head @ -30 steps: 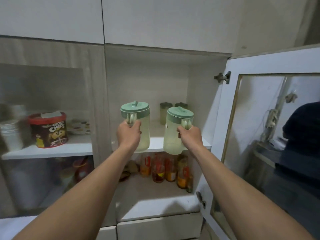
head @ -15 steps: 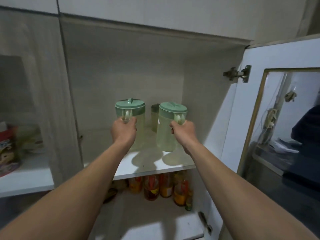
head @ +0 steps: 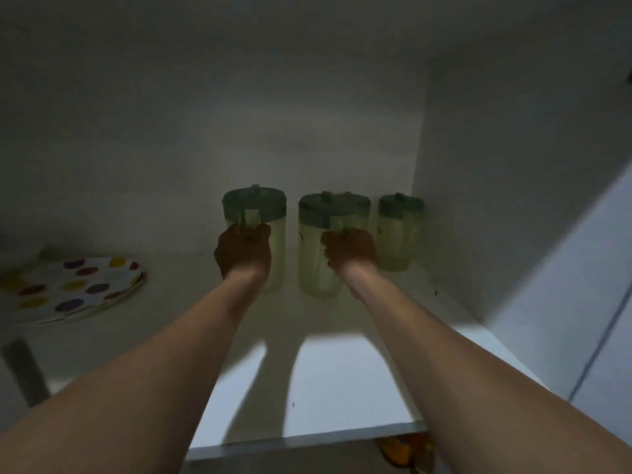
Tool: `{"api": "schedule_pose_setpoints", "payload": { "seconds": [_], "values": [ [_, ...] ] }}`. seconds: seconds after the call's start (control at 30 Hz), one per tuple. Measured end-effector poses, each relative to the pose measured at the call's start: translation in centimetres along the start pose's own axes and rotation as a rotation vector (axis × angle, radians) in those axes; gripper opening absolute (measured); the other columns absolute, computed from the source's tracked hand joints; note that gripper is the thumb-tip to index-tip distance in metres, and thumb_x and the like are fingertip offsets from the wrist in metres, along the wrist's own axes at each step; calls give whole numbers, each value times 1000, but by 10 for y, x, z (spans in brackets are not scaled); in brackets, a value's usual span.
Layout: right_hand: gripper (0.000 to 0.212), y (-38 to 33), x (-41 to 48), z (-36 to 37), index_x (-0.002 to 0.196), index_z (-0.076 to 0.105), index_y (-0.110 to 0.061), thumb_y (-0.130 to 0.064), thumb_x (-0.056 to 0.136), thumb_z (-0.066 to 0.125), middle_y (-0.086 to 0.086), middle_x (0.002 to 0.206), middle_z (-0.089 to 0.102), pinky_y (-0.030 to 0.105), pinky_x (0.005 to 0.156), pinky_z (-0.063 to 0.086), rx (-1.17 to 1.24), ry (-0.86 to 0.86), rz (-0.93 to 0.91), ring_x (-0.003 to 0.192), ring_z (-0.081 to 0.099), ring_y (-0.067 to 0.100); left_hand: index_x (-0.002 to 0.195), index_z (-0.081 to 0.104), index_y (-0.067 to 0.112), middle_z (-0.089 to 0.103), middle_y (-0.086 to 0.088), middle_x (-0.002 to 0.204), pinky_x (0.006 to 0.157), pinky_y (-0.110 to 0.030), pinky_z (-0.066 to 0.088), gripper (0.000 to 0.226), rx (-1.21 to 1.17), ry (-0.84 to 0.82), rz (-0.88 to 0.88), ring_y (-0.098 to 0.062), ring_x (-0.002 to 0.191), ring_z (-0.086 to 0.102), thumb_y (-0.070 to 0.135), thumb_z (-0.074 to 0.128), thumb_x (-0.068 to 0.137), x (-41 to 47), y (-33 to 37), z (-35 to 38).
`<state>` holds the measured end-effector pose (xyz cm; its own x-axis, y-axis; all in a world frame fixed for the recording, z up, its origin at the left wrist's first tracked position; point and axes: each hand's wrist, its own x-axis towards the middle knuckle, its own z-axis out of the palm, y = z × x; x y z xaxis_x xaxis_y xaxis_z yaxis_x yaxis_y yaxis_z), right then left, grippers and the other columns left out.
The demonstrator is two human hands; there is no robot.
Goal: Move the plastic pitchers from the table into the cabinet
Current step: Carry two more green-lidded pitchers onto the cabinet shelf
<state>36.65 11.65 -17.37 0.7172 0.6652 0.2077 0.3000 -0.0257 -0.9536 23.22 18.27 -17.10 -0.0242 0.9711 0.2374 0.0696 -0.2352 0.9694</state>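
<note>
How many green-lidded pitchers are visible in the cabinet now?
3, all on the shelf. Left pitcher is in the left hand, middle pitcher in the right hand, right pitcher stands free near the side wall. More may hide behind them.

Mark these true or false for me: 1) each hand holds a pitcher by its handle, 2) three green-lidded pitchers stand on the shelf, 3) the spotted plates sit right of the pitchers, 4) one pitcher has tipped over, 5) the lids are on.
1) True: the left hand and the right hand each keep a grip on a handle.
2) True: left pitcher, middle pitcher, right pitcher.
3) False: the spotted plates lie to their left.
4) False: all three stand upright.
5) True: every green lid is in place.
</note>
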Motion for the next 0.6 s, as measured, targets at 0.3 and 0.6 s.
{"api": "schedule_pose_setpoints", "payload": {
  "seconds": [0.3,0.6],
  "values": [
    [31,28,72,56,63,51,-12,-21,89,64,6,65,55,28,59,40,6,-55,-17,58,51,19,100,70,10,73,-13,95,84,-49,57,39,19,75,-24,-32,88,71,40,62,77,72,-47,31],
    [32,40,111,83,63,50,-13,-20,92,62,1,60,48,26,56,36,-48,-101,-40,55,46,15,100,68,5,72,-17,96,87,-48,55,30,53,83,-9,-34,93,68,31,63,86,103,-72,45]
  ]
}}
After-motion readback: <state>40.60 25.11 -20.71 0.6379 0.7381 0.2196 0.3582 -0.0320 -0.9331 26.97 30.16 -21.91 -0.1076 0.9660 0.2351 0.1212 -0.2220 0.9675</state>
